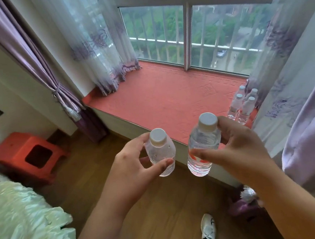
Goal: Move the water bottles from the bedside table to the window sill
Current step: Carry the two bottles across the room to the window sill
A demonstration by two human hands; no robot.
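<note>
**Now carrying two bottles to the sill**

Here we are holding one bottle [160,153] in our left hand [136,166], another bottle [202,144] in our right hand [237,143], upright above the floor, approaching the window sill [160,100] where four bottles [243,103] are standing grouped.

A home bedroom: bed [19,215], tied curtain [41,72], cushioned window sill [160,96].

Red stool [26,152] at left is motion-blurred, bed cover [25,220] too and cropped at lower left. Sheer curtain [259,77] partly hides the sill bottles [243,103]. White shoe [208,228] cut off at the bottom.
</note>
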